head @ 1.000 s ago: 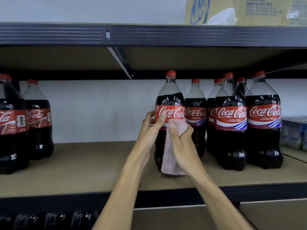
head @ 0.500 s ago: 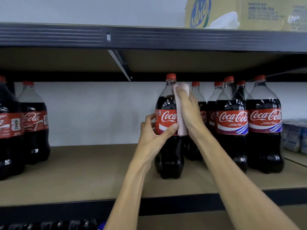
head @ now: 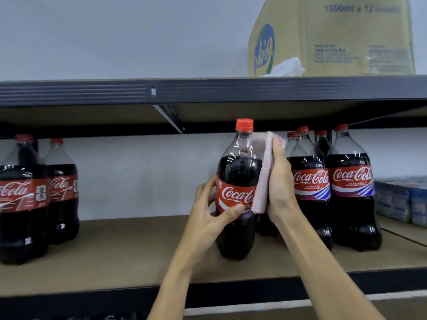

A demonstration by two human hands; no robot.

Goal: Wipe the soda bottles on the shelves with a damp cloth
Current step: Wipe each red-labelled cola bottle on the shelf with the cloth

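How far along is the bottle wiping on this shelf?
Done: nothing shows which bottles are wiped. In hand: left hand grips the front bottle at its label; right hand holds the pink cloth against its shoulder. Left, probably: the bottles on the right and the pair at left.

Shop stockroom: shelves (head: 208,91) of soda bottles (head: 351,188), carton (head: 346,38).
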